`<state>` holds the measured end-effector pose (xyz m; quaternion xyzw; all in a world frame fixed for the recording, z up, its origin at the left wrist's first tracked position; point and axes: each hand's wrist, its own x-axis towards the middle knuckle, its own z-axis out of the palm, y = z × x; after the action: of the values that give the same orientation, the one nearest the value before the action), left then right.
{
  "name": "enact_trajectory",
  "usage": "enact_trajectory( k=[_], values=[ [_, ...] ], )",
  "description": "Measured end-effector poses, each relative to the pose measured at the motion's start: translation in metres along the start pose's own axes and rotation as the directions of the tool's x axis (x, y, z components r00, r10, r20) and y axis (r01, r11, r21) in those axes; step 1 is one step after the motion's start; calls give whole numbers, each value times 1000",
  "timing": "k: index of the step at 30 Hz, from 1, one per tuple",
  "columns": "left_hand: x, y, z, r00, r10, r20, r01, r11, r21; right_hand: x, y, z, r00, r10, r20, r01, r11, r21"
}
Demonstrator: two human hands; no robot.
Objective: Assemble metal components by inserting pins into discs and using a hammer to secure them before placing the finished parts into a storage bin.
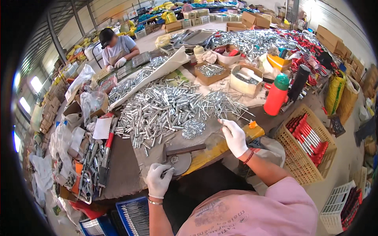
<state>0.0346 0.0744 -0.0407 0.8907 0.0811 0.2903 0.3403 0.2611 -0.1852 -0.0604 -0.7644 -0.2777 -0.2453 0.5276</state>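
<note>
My left hand (158, 181), in a white glove, is closed at the table's front edge on a small silver metal part (169, 170). Just beyond it lie a round grey metal disc (182, 164) and a hammer (186, 149), its handle pointing right. My right hand (235, 138), also gloved, hovers over the table with thumb and fingers pinched; what they hold, if anything, is too small to name. Left of its fingertips is a heap of small flat metal pieces (193, 129). Farther off spread thin metal pins (226, 103) and a big pile of silver metal tubes (157, 112).
A red bottle with a green cap (276, 96) and a black cylinder (299, 83) stand at the right. Beside the table sits a yellow crate (283, 137) of red-handled tools. Tools and plastic bags crowd the left. Across the table a co-worker (118, 51) works in white gloves.
</note>
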Motion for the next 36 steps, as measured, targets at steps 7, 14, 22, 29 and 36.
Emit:
enact_trajectory(
  k=[7,14,22,29,36],
  values=[
    [-1,3,-4,998,-10,64,8,999,37,3,-73,11,829,-200,522,123,976,178],
    [3,1,3,997,-21,71,5,976,218,-6,-80,44,649,-318,691,399,916,47],
    [-15,-6,9,992,-127,-25,129,989,72,-17,-82,62,588,-308,748,328,936,128],
    [-13,-6,7,996,-93,-17,94,987,130,-14,-82,68,599,-320,734,382,920,89],
    [-6,-6,8,991,-133,-4,132,988,78,-10,-77,75,582,-353,733,416,903,105]
  ],
)
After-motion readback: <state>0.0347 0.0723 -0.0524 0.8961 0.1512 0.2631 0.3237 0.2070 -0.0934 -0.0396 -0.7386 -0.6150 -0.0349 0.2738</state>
